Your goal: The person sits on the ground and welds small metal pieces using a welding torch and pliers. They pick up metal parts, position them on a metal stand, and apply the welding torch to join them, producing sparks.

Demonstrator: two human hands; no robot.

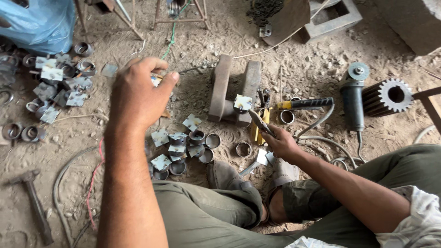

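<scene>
A small square plate (pixel 157 80) is pinched in the left hand (pixel 140 94) above the dirt floor (pixel 294 55). Pliers (pixel 260 123) are gripped by the right hand (pixel 282 143), clamping a plated ring (pixel 242 103) on the steel block (pixel 232 89) just beyond it.

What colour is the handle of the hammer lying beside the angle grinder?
Black with a yellow band near the head: hammer handle, clearest in the head view.

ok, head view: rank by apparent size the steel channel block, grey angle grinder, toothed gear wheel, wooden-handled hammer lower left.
1. Steel channel block
2. Wooden-handled hammer and grey angle grinder: look alike in length, unranked
3. Toothed gear wheel
</scene>
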